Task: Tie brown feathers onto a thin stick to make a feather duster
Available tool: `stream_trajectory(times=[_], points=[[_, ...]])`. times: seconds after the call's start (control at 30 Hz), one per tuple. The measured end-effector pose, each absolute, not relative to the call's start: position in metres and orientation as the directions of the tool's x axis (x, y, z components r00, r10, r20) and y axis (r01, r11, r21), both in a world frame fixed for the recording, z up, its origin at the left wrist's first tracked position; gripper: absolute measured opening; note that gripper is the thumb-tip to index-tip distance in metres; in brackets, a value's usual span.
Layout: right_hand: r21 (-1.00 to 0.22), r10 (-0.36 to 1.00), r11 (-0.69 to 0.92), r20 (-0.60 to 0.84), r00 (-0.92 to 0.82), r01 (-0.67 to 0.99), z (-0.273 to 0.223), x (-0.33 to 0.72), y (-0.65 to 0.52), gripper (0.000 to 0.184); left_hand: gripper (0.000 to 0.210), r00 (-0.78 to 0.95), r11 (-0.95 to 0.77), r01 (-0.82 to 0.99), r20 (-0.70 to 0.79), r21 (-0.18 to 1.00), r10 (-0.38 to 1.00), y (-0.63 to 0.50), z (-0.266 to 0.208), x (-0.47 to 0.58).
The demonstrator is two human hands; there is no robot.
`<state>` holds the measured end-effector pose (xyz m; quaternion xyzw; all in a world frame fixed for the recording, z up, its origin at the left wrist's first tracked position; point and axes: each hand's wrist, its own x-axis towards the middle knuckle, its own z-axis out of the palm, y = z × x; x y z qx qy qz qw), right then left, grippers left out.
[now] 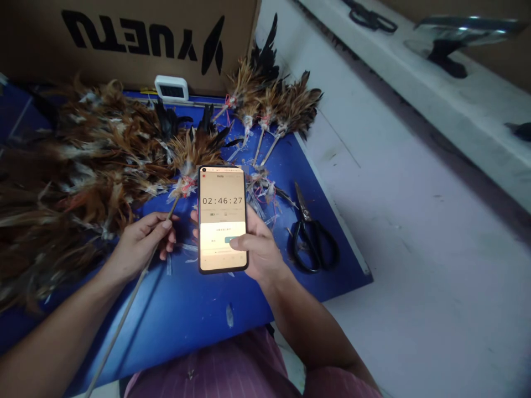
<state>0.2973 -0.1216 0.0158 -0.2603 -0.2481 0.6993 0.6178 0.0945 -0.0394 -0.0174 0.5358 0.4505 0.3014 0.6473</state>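
Observation:
My right hand grips a smartphone upright above the table, its thumb on a teal button low on the lit screen. The screen reads 02:46:27. In my left hand a long thin stick is pinched between thumb and fingers. Brown and black feathers are bound to the stick's far end with pinkish-red string, like a feather duster. The phone hides part of the table and the fingers behind it.
Loose brown feathers heap over the left of the blue table. Several feather bundles on sticks lie at the back right. Black-handled scissors rest right of the phone. A small white digital display stands before a cardboard box.

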Motion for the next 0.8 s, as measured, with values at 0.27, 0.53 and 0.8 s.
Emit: stream_trajectory(times=[0.27, 0.53, 0.8], points=[[-0.648, 0.989, -0.149, -0.089, -0.12, -0.747, 0.0189, 0.2989, -0.1213, 0.074, 0.033, 0.406, 0.241, 0.113, -0.266, 0.964, 0.874, -0.0406, -0.0162, 0.0949], [-0.604, 0.991, -0.128, -0.058, -0.117, -0.787, 0.0166, 0.2978, -0.1217, 0.07, 0.035, 0.414, 0.246, 0.154, -0.288, 0.957, 0.864, -0.0397, -0.0218, 0.0927], [-0.613, 0.987, -0.145, -0.038, -0.155, -0.777, 0.0156, 0.2999, -0.1219, 0.077, 0.036, 0.413, 0.241, 0.15, -0.282, 0.959, 0.866, -0.0394, -0.0215, 0.0937]])
